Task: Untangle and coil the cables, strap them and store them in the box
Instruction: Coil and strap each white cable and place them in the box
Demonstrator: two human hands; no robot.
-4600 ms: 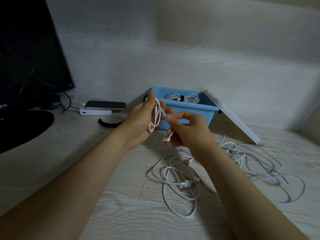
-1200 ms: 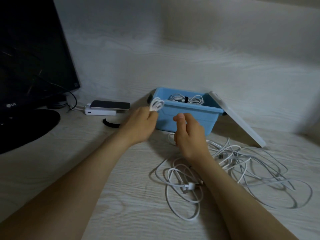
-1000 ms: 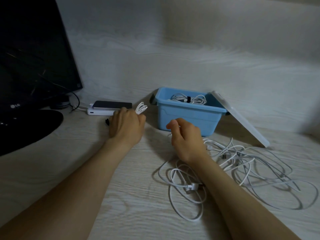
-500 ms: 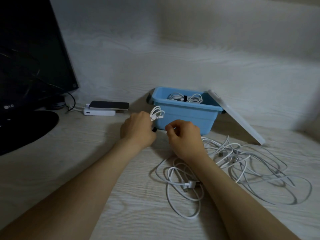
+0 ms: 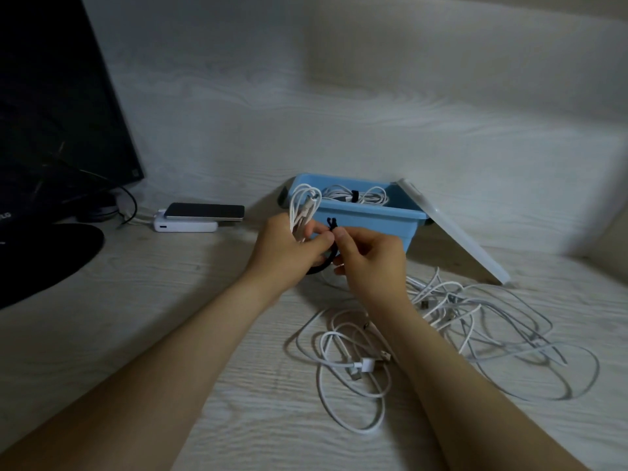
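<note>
My left hand (image 5: pixel 283 249) grips a small coil of white cable (image 5: pixel 303 206), its loops sticking up above the fingers. My right hand (image 5: pixel 368 258) pinches a black strap (image 5: pixel 331 229) right beside the coil; the strap's lower end curves down between both hands. Behind them stands an open blue box (image 5: pixel 367 220) with one strapped white cable coil (image 5: pixel 355 196) inside. Loose white cables lie on the desk: a tangled pile (image 5: pixel 482 321) to the right and a smaller loop bundle (image 5: pixel 353 365) in front.
The box's white lid (image 5: pixel 452 232) leans against its right side. A phone on a white power bank (image 5: pixel 204 215) lies to the left. A black monitor (image 5: pixel 51 107) with its round base (image 5: pixel 40 260) fills the far left. A wall closes the back.
My left hand reached left to the black strap on the desk, then came back with coil and strap. My right hand now pinches the strap in front of the box.
</note>
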